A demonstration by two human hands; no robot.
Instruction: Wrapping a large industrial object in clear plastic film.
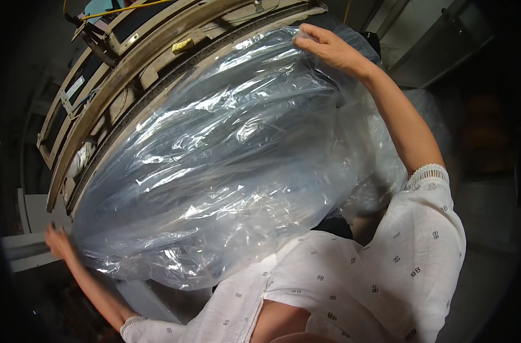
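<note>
White cloth with a small dark repeating mark, the person's blouse (380,268), fills the lower right closest to the lens, its short sleeve ending in a lace-like cuff at the upper arm.

Above it spreads a big sheet of clear plastic film (214,166), crumpled and glossy, ballooning across the middle of the view from lower left to upper right. It is held up in front of the person, stretched between the two hands, and it lies over or just in front of something dark that shows through it; what that dark mass is cannot be told. More of the film bunches down on the right, beside the raised arm.

At the film's top right edge, the right hand (329,48) is closed on the plastic, fingers curled over the rim and pinching it, the bare forearm running down to the sleeve. At the film's lower left corner, the left hand (59,241) sits against the edge with fingers bent; it touches the plastic, but whether it truly grips the film or only presses on it cannot be told, as the hand is small and dim there.

Behind the film, a long tan machine frame (117,74) with curved rails bends from the left side to the top. A yellow cable (129,8) crosses above it. A pale ledge (26,246) lies by the left hand.
</note>
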